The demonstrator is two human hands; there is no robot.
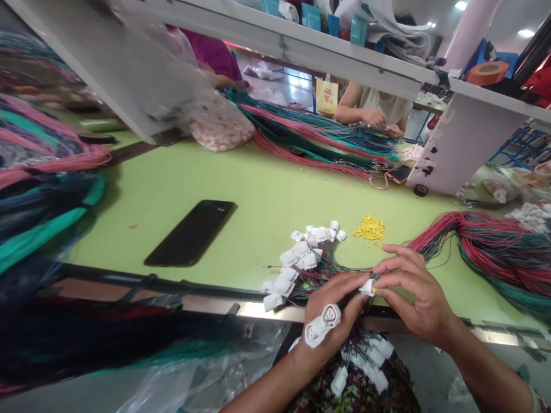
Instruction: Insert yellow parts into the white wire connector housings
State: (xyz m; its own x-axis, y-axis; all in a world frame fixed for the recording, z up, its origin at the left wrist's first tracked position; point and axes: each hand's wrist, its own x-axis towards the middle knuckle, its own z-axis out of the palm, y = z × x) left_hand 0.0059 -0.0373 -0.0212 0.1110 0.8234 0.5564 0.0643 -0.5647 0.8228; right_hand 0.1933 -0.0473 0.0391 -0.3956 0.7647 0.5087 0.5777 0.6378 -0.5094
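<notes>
Right at the centre of the action is a white connector housing (367, 287), and both hands are on it: the left hand (333, 298) comes in from eight o'clock, gripping it between thumb and fingers, while the right hand (415, 289), over at three o'clock, pinches a tiny yellow piece (374, 290) against its near edge, the other fingers fanned loosely. Straight up at twelve o'clock sits a heap of yellow pieces (370, 228) on the green worktop (267, 195); at ten o'clock there's a cluster of white connectors (301, 252) on thin wires, and between nine and ten, well apart, a black smartphone (191, 232). Down at six, more white connectors (374, 361) dangle over the lap, and a two-lobed white connector (322, 326) shows against the back of the left hand. Now for what's hard to see: fingertips cover much of the held housing, so its far side is hidden, and the wires running into it vanish behind the left hand. The wire bundle (495, 246) towards half past two runs off the frame, the wire hanks (47, 137) at the left edge are smeared and cropped, and up at twelve a shelf (370, 71) blocks a co-worker's (359, 106) head.
</notes>
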